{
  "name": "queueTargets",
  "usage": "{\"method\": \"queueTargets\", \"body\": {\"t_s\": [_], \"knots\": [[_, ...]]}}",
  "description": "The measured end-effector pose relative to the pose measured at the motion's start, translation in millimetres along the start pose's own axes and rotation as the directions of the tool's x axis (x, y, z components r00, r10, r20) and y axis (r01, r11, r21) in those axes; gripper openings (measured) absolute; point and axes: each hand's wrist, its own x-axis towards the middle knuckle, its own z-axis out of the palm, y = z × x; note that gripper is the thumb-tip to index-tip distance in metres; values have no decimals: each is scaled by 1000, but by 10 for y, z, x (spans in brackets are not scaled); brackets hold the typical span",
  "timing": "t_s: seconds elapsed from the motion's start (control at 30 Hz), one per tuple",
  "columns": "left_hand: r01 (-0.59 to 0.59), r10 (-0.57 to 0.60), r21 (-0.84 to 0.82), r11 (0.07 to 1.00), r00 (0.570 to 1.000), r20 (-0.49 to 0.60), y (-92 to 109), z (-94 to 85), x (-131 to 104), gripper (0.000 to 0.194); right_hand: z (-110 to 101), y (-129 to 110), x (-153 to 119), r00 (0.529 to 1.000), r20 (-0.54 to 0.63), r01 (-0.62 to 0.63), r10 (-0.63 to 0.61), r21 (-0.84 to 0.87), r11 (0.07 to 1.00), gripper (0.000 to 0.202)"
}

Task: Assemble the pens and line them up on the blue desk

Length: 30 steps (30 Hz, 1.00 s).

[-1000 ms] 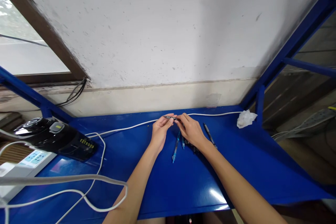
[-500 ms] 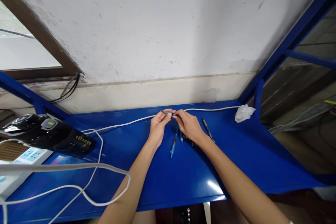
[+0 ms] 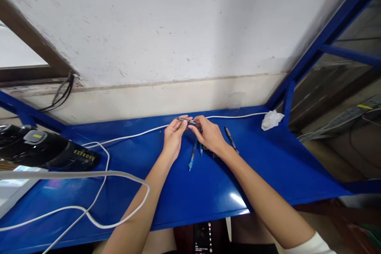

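A dark pen (image 3: 190, 122) is held crosswise between my two hands, above the blue tabletop. My left hand (image 3: 173, 135) pinches its left part between thumb and fingers. At the pen's right end, the thumb and fingertips of my right hand (image 3: 210, 133) close on it. Below the hands lies a blue pen (image 3: 193, 155), with another blue pen (image 3: 201, 149) close by. Several darker pens are partly hidden under my right hand. To the right of that hand rests a dark grey pen (image 3: 231, 139).
A black bottle (image 3: 47, 151) stands at the left by a white power strip (image 3: 20, 190). White cable (image 3: 119, 172) loops over the left side of the blue table (image 3: 190, 202). Crumpled tissue (image 3: 272, 120) lies at the back right, near the blue frame post (image 3: 287, 101).
The view has shifted to the right and slightly down. My right fingers have closed around the right end of the pen, while my left hand keeps its hold.
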Motion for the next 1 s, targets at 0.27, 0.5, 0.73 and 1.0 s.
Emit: {"method": "queueTargets", "body": {"t_s": [0.27,0.5,0.73,1.0], "knots": [[-7,7,-13,1000,1000,-2,-1,9,-8,32,-17,-11,5,1000,-8,-2,2,-12,1000,26],[-5,5,-13,1000,1000,-6,1,4,-2,33,-5,2,5,1000,-14,-13,13,1,1000,29],[6,-8,-31,999,999,-40,3,1,3,30,-1,-5,-8,1000,12,11,-12,19,1000,29],[-29,29,-35,999,999,15,-5,-14,17,28,14,-53,44,995,44,-100,91,344,933,48]]}}
